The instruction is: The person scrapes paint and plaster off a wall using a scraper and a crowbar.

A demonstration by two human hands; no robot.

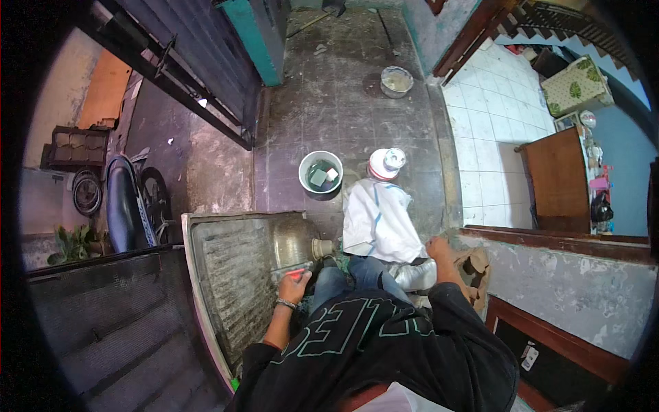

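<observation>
In my left hand (291, 287), closed, is a red-handled scraper (295, 273) with a flat greyish blade, over the edge of the grooved, dirty board on my left. Beside the white sack's near right edge is my right hand (441, 251). Its fingers look curled, and what they hold, if anything, is too small to make out. The white sack (379, 218) with blue stripes lies spread in front of my legs. A silvery, crinkled bag (416, 275) rests between the sack and my right forearm.
Ahead stand a white bucket (320, 155) holding dark liquid and pale pieces, a white-and-red tub with a can (394, 158) on top, and a farther basin (397, 83). The grooved board (230, 278) flanks my left, near a small beige pot (322, 248). Brown paper bag (476, 269) lies right.
</observation>
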